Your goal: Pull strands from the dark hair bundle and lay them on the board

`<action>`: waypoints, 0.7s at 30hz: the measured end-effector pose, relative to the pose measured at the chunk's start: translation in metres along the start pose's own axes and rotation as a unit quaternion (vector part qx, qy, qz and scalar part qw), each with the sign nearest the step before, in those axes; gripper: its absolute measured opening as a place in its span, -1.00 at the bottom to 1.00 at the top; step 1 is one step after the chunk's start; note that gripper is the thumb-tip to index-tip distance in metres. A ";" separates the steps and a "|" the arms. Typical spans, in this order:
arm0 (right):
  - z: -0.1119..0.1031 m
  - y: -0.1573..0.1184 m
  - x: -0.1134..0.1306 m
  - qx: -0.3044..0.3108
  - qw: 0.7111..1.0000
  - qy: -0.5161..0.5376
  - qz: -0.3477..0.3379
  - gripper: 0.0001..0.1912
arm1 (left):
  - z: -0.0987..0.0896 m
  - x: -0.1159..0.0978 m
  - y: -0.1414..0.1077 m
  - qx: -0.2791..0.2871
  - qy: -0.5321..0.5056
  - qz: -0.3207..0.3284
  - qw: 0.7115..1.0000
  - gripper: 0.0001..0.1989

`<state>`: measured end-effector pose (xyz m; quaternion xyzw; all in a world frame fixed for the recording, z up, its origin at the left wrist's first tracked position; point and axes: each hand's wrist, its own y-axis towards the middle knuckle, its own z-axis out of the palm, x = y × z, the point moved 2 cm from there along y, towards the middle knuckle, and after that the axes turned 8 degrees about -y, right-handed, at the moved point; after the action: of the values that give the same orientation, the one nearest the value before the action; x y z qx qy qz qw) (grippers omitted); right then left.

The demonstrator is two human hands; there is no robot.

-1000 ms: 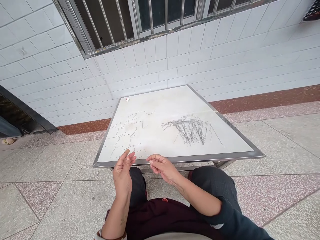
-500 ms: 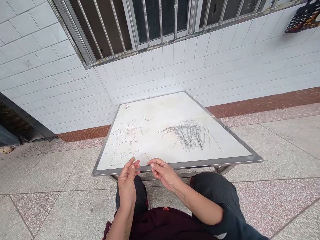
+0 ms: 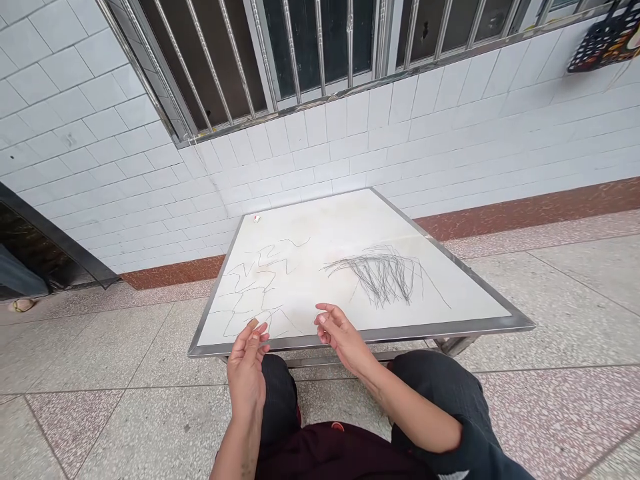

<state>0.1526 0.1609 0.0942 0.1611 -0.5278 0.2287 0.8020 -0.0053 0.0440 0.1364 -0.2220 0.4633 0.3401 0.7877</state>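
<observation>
My left hand hovers over the table's near edge, thumb and fingertips pinched on a thin, dark wire. This wire is bent and hard to separate from those lying behind it. To the right, my right hand hovers over the same edge, its forefinger stretched out and apart from the thumb; I see nothing between its fingers. Several bent, zigzag wires are spread over the table's left part. A loose pile of straighter dark wires lies to the right, beyond my right hand.
The white table has a grey metal rim and stands by a tiled wall. A small white and red object lies at its far left corner. Window bars are above, and a patterned bag hangs at upper right.
My hands have moved apart: the right one went right and slightly up, off the wire it pinched, while the left went slightly left. The view has shifted a little.
</observation>
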 end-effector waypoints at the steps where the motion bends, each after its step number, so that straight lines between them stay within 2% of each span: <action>1: -0.002 0.002 -0.002 -0.003 1.000 -0.015 -0.005 -0.56 | 0.000 0.000 0.001 -0.001 0.000 0.000 1.000 -0.59; 5: -0.008 0.009 -0.011 -0.039 0.996 -0.069 -0.044 -0.48 | 0.006 0.004 0.008 0.010 0.005 -0.003 1.000 -0.58; 8: -0.013 0.013 -0.016 -0.043 0.981 -0.166 -0.093 -0.53 | 0.014 0.008 0.017 0.025 0.014 -0.022 0.999 -0.59; 11: -0.015 0.013 -0.017 -0.040 0.931 -0.317 -0.175 -0.67 | 0.020 0.010 0.023 0.042 0.023 -0.037 0.998 -0.60; 14: -0.015 0.012 -0.016 -0.030 0.882 -0.403 -0.243 -0.76 | 0.023 0.010 0.022 0.060 0.027 -0.048 0.997 -0.60; 17: -0.015 0.011 -0.014 -0.029 0.847 -0.454 -0.274 -0.77 | 0.024 0.011 0.019 0.069 0.029 -0.066 0.995 -0.59; 21: -0.013 0.008 -0.010 -0.030 0.803 -0.527 -0.278 -0.81 | 0.025 0.016 0.016 0.077 0.027 -0.085 0.993 -0.62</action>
<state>0.1543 0.1723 0.0798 0.3725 -0.8080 -0.1402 0.4344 0.0025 0.0765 0.1336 -0.2084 0.4885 0.2292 0.8157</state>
